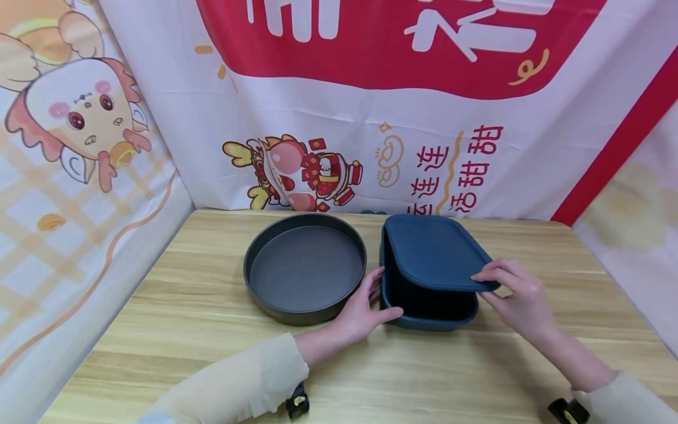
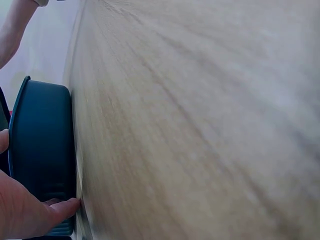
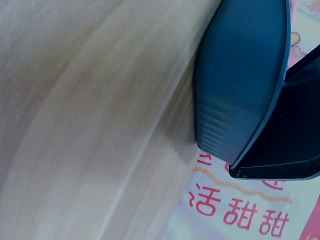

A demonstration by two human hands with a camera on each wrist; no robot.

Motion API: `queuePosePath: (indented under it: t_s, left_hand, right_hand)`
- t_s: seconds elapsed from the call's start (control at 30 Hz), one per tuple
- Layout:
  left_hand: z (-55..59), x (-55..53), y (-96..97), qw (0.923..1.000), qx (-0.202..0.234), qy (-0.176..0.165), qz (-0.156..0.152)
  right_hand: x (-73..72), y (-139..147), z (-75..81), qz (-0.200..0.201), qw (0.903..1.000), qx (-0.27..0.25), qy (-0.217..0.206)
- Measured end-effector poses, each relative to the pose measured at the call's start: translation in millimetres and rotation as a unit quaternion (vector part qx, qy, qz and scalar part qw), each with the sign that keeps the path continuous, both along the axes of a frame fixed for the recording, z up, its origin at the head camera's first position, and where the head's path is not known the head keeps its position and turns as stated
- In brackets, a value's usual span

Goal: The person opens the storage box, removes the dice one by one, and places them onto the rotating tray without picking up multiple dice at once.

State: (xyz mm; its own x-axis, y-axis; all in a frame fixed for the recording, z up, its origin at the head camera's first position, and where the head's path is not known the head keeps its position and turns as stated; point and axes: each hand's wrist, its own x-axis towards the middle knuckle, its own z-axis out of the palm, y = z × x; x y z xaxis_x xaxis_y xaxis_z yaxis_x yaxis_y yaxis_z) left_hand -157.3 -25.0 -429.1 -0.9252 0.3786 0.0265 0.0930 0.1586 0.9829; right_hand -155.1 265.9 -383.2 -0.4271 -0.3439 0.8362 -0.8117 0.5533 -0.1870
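Observation:
A dark blue rectangular box [image 1: 431, 324] stands on the table, also seen from the side in the left wrist view. Its matching blue lid [image 1: 436, 250] is tilted, with the far edge down at the box's back and the near edge raised, so the dark inside shows at the front. My right hand [image 1: 516, 294] pinches the lid's near right corner, thumb below and fingers on top. My left hand [image 1: 360, 312] holds the box at its left front, with the thumb at the rim and the fingers along the outer side wall.
A round dark grey pan [image 1: 304, 268] sits just left of the box, close to my left hand. The wooden table [image 1: 212, 359] ends at the back against a printed cloth [image 1: 339, 112]. More printed cloth hangs along the left and right sides.

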Motion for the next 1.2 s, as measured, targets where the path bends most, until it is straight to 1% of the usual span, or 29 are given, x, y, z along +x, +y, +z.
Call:
queuePosePath:
  t_s: [0.07,0.17,0.23,0.4,0.53,0.67,0.9,1.03,1.2]
  left_hand:
    - [1.1,0.4,0.1,1.0,-0.003,0.0,-0.003]
    - [1.0,0.1,0.2,0.9999,-0.014,-0.007,-0.004]
    - [0.4,-0.5,0.4,0.9997,-0.021,-0.012,-0.004]
    - [-0.6,-1.6,1.3,0.9991,-0.037,-0.022,-0.003]
    - [-0.2,-1.6,1.4,0.9989,-0.039,-0.025,-0.002]
    - [0.4,-1.7,1.3,0.9987,-0.042,-0.028,0.0]
    - [1.8,-1.9,1.9,0.9982,-0.049,-0.033,0.006]
    - [3.0,-1.5,2.2,0.9981,-0.052,-0.034,0.007]
    - [3.6,-1.1,2.9,0.998,-0.051,-0.037,0.006]
  right_hand:
    - [0.3,2.8,3.2,-0.028,0.9995,-0.017,-0.002]
    - [0.4,8.3,6.9,-0.073,0.9961,-0.048,-0.008]
    - [0.1,12.9,7.7,-0.092,0.9935,-0.065,-0.014]
    - [3.3,23.3,8.1,-0.105,0.99,-0.088,-0.033]
    - [8.5,28.2,9.8,-0.126,0.9874,-0.083,-0.05]
    - [11.3,31.1,9.0,-0.15,0.9843,-0.065,-0.067]
    - [13.2,35.5,3.6,-0.167,0.9809,-0.053,-0.086]
    - [15.3,37.4,2.1,-0.176,0.9762,-0.039,-0.12]
    - [18.1,38.6,2.4,-0.186,0.9677,-0.023,-0.169]
